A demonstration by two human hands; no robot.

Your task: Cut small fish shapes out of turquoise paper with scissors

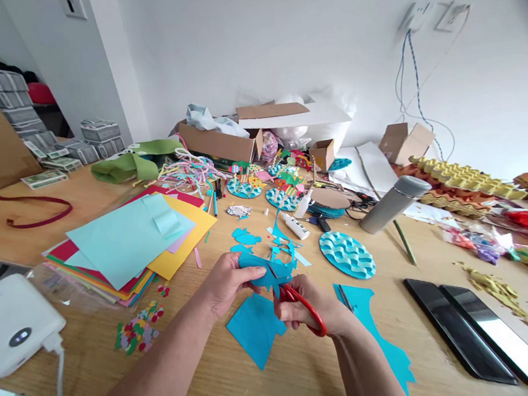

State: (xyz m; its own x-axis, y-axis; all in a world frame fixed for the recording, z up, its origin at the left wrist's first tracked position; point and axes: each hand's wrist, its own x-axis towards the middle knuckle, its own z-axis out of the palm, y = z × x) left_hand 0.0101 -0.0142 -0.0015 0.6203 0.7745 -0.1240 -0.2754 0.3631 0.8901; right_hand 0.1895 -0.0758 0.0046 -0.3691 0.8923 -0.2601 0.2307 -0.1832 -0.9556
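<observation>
My left hand point(230, 283) pinches a piece of blue paper point(257, 267) between thumb and fingers, above the table's middle. Red-handled scissors point(313, 312) are gripped in my right hand point(307, 304), their blades crossing the paper's right part. Below the hands lies a larger blue sheet point(256, 332) with faint outlines on it. Cut blue shapes point(244, 236) and curled scraps lie just beyond. Right of my right hand rests another blue offcut point(374, 331) with a dark pen point(346, 298) on it. Farther right is a blue oval with pale wavy strips point(347, 254).
Stacked coloured paper point(111, 244) and a white power bank point(14, 325) with a cable lie left. At right stand a grey flask point(394, 203) and two phones point(457, 328). Glue bottles point(296, 225), finished paper fish, open cardboard boxes point(217, 141) and egg trays point(472, 180) fill the back.
</observation>
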